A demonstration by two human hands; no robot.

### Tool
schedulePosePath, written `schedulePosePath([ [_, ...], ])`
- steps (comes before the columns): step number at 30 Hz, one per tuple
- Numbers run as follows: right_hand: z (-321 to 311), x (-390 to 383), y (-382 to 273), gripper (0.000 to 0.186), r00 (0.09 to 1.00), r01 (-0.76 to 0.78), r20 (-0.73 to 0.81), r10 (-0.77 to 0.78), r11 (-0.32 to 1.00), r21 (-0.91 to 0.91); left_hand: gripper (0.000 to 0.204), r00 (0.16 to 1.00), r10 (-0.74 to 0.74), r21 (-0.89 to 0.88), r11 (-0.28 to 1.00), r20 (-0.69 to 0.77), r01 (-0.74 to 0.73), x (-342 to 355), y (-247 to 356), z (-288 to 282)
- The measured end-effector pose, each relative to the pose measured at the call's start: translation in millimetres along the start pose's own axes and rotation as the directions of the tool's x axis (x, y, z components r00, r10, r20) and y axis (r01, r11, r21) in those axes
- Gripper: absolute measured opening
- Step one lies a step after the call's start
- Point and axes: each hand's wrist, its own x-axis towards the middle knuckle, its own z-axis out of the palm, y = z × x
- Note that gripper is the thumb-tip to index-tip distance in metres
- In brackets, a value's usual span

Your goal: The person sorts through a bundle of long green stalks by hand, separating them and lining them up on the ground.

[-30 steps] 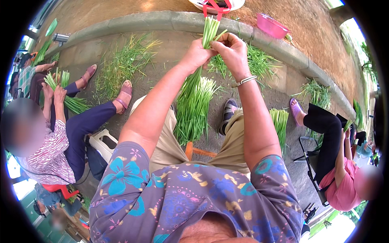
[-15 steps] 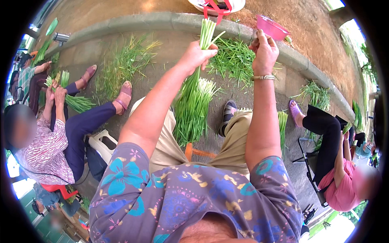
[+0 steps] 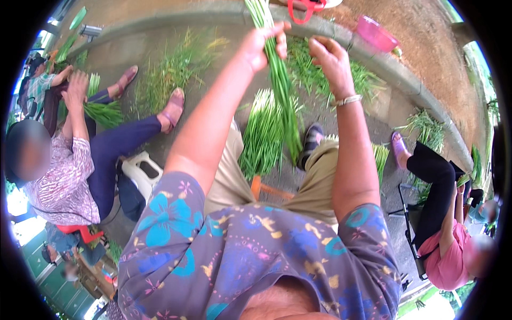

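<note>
My left hand (image 3: 260, 48) is wrapped round a bunch of garlic chives (image 3: 284, 101). Their pale stem ends point away from me, and the green leaves hang down toward my right foot. To the right, my raised right hand (image 3: 333, 64) has its fingers curled in, apart from the bunch; whatever they may hold is hidden. Below the held bunch, a thick pile of garlic chives (image 3: 261, 141) lies on the ground between my legs, pale ends facing away. Loose green trimmings (image 3: 360, 80) are scattered beyond my right hand.
A kerb (image 3: 213, 16) curves across the far side, with a pink basin (image 3: 376, 34) and a red-handled bag (image 3: 306, 8) near it. More loose leaves (image 3: 178, 74) lie at left. Seated people flank me, beside a white stool (image 3: 141, 170) and a folding chair (image 3: 408, 218).
The bunch in my left hand has swung so its leaves hang farther right. My right hand has come down and slightly left, its fingers still bent. The view has shifted.
</note>
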Motion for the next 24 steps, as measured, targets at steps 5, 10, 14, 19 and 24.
schedulePosePath([
  [5,5,-4,-5,0.031,0.994,-0.099,0.046,0.099,0.995,-0.007,0.025,0.992,0.12,-0.138,0.984,0.042,-0.113,-2,25,-18],
  [10,-1,-3,1,0.025,0.999,-0.047,-0.025,0.047,0.999,0.01,0.017,0.971,0.24,-0.164,0.958,0.013,-0.235,-8,38,-25],
  [14,11,-19,-26,0.03,0.993,-0.117,-0.021,0.116,0.992,-0.054,0.016,0.961,0.264,-0.14,0.952,-0.08,-0.274,-11,42,-31],
  [19,34,-33,-18,0.011,0.988,0.151,0.045,-0.147,0.982,-0.109,0.015,0.951,0.28,-0.109,0.95,-0.131,-0.294,-10,36,-19],
  [24,41,-41,-29,0.009,0.978,0.202,0.074,-0.192,0.967,-0.156,0.014,0.961,0.277,-0.143,0.95,-0.017,-0.277,-6,28,-14],
])
